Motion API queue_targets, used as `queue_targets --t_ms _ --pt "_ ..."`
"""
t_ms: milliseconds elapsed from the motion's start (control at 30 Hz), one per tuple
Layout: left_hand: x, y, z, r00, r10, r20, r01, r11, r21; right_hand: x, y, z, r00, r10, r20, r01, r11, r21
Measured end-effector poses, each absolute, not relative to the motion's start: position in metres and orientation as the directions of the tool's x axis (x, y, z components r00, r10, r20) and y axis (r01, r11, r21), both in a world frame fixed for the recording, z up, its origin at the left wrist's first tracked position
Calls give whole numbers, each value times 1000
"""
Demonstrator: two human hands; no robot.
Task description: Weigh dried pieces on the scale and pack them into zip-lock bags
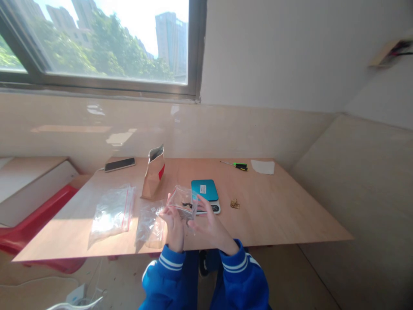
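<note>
Between my two hands is a small clear zip bag [180, 196] with dark bits inside, too small to name. My left hand [174, 224] grips the bag's left side, fingers closed on its edge. My right hand [211, 226] holds the right side of the bag, its fingers bent around it. Just behind the bag sits a kitchen scale [204, 189] with a teal top and a white front with a dark display, partly covered by my right hand. Another clear plastic bag [150, 226] lies flat beside my left hand.
Larger clear zip bags [111, 211] lie at the left. A brown paper pouch [155, 172] stands upright, open at the top. Farther back are a phone [120, 164], screwdrivers [240, 166] and white paper [263, 167]. Small brass-coloured metal pieces [235, 204] lie right of the scale.
</note>
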State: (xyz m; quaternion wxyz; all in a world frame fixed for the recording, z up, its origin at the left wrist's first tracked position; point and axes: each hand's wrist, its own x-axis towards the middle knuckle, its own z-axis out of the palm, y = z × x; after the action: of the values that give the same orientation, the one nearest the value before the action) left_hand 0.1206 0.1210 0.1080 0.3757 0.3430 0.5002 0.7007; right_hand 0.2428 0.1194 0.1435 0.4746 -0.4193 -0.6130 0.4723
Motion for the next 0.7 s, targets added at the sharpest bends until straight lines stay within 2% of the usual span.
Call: queue_targets --t_ms 133,267,333,433,500,600,700 --pt "132 103 116 -390 910 141 -163 -219 962 233 107 137 3 988 153 -196 151 -969" --pt "125 100 119 -480 862 165 -178 -280 943 250 102 150 -2 990 138 -336 129 -933" --pt "117 103 122 -506 848 158 -198 -292 936 258 97 157 -31 991 130 -340 111 -934" --pt "108 105 128 -392 908 149 -240 -258 936 265 90 160 -35 992 123 -311 107 -944" --pt "104 102 133 -346 929 135 -244 -228 943 268 88 158 7 992 128 -264 126 -956" --pt "101 95 141 -389 911 139 -216 -237 947 271 86 153 83 989 123 -193 137 -972" --pt "99 89 148 -362 922 136 -194 -218 957 273 85 152 135 985 110 -183 133 -974"
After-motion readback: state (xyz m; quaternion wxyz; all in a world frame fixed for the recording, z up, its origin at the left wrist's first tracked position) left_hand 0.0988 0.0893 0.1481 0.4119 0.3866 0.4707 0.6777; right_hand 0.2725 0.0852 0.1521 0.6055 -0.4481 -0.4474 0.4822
